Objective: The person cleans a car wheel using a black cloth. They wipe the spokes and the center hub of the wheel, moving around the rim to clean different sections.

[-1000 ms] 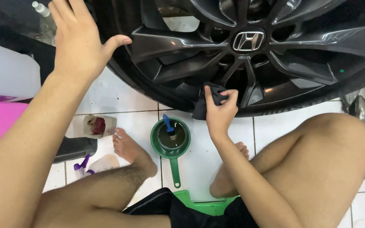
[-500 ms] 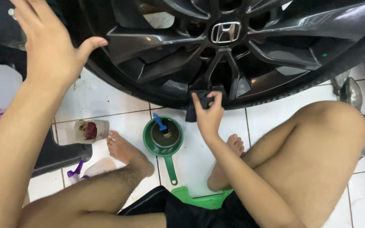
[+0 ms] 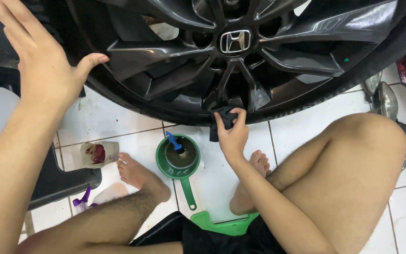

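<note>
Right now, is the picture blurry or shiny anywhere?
Head view: mostly sharp; the wheel spokes catch soft glare; the white floor tiles look bright and a bit washed out; the left hand is big and slightly soft, being close to the camera; the right hand with the dark cloth is clear; edges bend a little, like a wide lens.

Left hand (image 3: 43, 70): bare, no glove, no ring, no watch; nails short. Left forearm (image 3: 5, 174) bare, no sleeve in view. Right hand (image 3: 233, 136): bare, no glove, nails short; right forearm (image 3: 278, 207) bare to frame edge. Both legs bare from thigh down, visibly hairy. Left foot (image 3: 139, 174) and right foot (image 3: 250, 183): no shoes, no socks. Black shorts (image 3: 203, 235), thin pale stitched line curving along left leg hem. No jewellery or markings visible anywhere on body.
</note>
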